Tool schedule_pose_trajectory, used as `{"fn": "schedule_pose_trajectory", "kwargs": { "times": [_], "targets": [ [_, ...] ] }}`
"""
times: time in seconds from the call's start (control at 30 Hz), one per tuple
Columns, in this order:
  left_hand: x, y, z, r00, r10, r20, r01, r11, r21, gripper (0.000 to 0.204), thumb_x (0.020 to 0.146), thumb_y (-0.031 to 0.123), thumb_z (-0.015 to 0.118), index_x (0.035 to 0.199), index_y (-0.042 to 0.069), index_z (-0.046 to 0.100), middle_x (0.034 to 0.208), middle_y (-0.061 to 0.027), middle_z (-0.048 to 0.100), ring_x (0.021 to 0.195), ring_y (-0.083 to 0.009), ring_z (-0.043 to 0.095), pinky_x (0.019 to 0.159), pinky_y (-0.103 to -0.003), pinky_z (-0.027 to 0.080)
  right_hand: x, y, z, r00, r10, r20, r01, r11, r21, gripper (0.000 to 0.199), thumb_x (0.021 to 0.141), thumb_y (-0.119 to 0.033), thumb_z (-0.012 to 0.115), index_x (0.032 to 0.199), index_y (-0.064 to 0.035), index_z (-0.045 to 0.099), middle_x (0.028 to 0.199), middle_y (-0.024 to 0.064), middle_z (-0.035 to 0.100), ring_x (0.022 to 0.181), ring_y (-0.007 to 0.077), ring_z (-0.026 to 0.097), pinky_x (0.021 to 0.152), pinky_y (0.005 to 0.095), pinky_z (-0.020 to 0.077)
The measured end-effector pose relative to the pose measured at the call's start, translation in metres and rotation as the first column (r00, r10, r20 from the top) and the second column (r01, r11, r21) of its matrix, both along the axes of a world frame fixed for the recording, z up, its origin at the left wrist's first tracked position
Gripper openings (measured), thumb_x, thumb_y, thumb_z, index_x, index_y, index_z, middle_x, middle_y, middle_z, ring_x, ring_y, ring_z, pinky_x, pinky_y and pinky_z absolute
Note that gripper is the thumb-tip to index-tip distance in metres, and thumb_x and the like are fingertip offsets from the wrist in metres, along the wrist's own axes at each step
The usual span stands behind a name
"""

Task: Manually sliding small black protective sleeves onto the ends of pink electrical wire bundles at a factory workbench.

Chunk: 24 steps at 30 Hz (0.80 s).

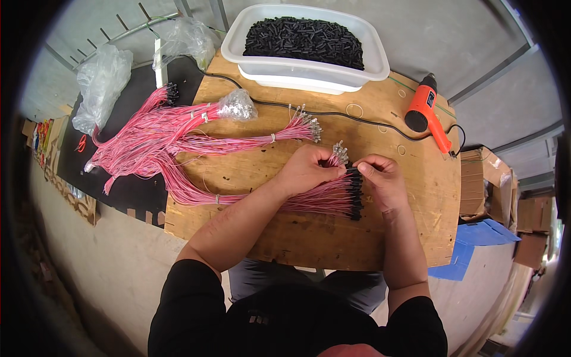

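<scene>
Bundle (309, 199) of pink wires: flat on the table (425, 232), under and beyond the left hand's fingers, long axis 9 to 3 o'clock. Its black tips (355, 196) form a column at the 3 o'clock end, 4 o'clock from the left hand (310, 169), 8 o'clock from the right hand (380, 181).

Left hand: nearer the bundle; thumb and fingers pinched on wires whose bare ends (339, 153) point to 12 o'clock. Right hand: thumb and forefinger nearly together, just beside the left fingertips; whether they grip anything cannot be told.

Outward from the hands: wire pile (140, 140), 9 to 10 o'clock; tub (377, 58) of black tubes (303, 41), 11 to 12; heat gun (423, 107), 1 to 2.
</scene>
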State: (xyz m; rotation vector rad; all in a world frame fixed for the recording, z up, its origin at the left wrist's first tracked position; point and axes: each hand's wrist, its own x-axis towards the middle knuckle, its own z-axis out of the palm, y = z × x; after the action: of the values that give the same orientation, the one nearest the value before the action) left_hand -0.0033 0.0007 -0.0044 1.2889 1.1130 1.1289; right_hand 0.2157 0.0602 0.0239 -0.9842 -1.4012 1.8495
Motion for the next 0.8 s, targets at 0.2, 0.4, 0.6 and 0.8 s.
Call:
{"fn": "schedule_pose_trajectory", "kwargs": {
  "times": [0.2, 0.4, 0.6, 0.8],
  "targets": [
    [0.0012, -0.0010, 0.0017, 1.000, 0.019, 0.010, -0.019, 1.000, 0.003, 0.017, 0.088, 0.014, 0.076, 0.089, -0.002, 0.073, 0.076, -0.0051, 0.072, 0.071, -0.0056, 0.060, 0.066, -0.027, 0.051, -0.0011, -0.0006, 0.0000, 1.000, -0.019, -0.003, 0.019, 1.000, -0.009, 0.018, 0.091, -0.013, 0.076, 0.098, 0.0023, 0.072, 0.093, 0.0064, 0.073, 0.087, 0.0115, 0.065, 0.085, 0.0265, 0.0502],
    [0.0011, -0.0010, 0.0017, 1.000, 0.017, 0.018, -0.017, 1.000, -0.005, 0.016, 0.088, 0.015, 0.076, 0.090, -0.001, 0.074, 0.078, -0.0056, 0.073, 0.073, -0.0060, 0.062, 0.069, -0.027, 0.052, 0.0003, 0.0005, 0.0013, 1.000, 0.001, -0.012, -0.001, 0.999, -0.046, 0.017, 0.091, -0.012, 0.074, 0.099, 0.0024, 0.072, 0.094, 0.0069, 0.073, 0.087, 0.0119, 0.065, 0.084, 0.0263, 0.0506],
    [-0.0002, -0.0002, 0.0017, 1.000, 0.005, -0.011, -0.005, 1.000, 0.011, 0.016, 0.087, 0.015, 0.076, 0.090, -0.001, 0.074, 0.079, -0.0054, 0.073, 0.073, -0.0063, 0.062, 0.069, -0.027, 0.052, 0.0001, 0.0006, -0.0013, 1.000, -0.006, -0.009, 0.006, 0.999, -0.042, 0.017, 0.091, -0.012, 0.075, 0.100, 0.0025, 0.072, 0.095, 0.0071, 0.074, 0.087, 0.0117, 0.066, 0.084, 0.0262, 0.0510],
    [-0.0005, -0.0002, 0.0019, 1.000, 0.000, 0.002, 0.000, 1.000, 0.004, 0.016, 0.087, 0.014, 0.076, 0.090, -0.002, 0.074, 0.079, -0.0050, 0.073, 0.074, -0.0062, 0.062, 0.069, -0.027, 0.052, 0.0008, 0.0015, -0.0039, 1.000, 0.000, -0.019, 0.000, 0.999, -0.034, 0.017, 0.091, -0.012, 0.075, 0.101, 0.0025, 0.072, 0.095, 0.0071, 0.074, 0.087, 0.0116, 0.066, 0.084, 0.0261, 0.0512]
  ]
}}
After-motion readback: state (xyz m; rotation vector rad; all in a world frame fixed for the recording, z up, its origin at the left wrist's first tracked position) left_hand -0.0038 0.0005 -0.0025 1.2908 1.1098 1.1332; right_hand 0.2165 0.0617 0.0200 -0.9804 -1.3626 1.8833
